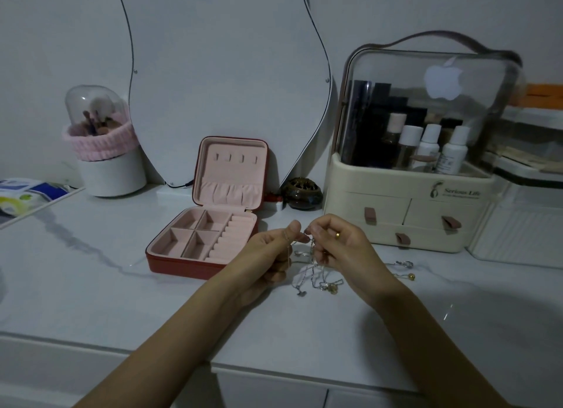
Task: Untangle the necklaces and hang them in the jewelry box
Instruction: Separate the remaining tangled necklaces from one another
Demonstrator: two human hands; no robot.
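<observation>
A white marble-look dressing table [91, 285] with faint grey veining stands against a pale wall, with a curvy frameless mirror [225, 81] propped at the back. Both forearms reach in from the lower edge and meet above the tabletop, just right of centre. The left hand [268, 255] is turned thumb-up, its thumb and forefinger pinching a thin chain near the top. The right hand [335, 246], with a gold ring on one finger, faces it with curled fingers pinching the same bundle, the two sets of fingertips almost touching. Between them hangs the tangled cluster of thin silver and gold necklaces [313, 273], its lower loops and small pendants resting on the table beneath the hands. Two more small pieces of jewellery [403, 269] lie on the table just right of the right wrist.

The open red square jewelry box with pink velvet lining [207, 234] sits just left of the hands, lid upright against the mirror, its hooks bare. To the right, close behind the right hand, stands a cream plastic cosmetics organiser with a clear domed lid [420, 176]. A small dark round pot [301, 194] sits between box and organiser. A white brush holder wrapped in a pink band [106, 160] stands far left. The broad stretch of table front and left of the box lies open, ending at the near edge above white drawers [304, 392].
</observation>
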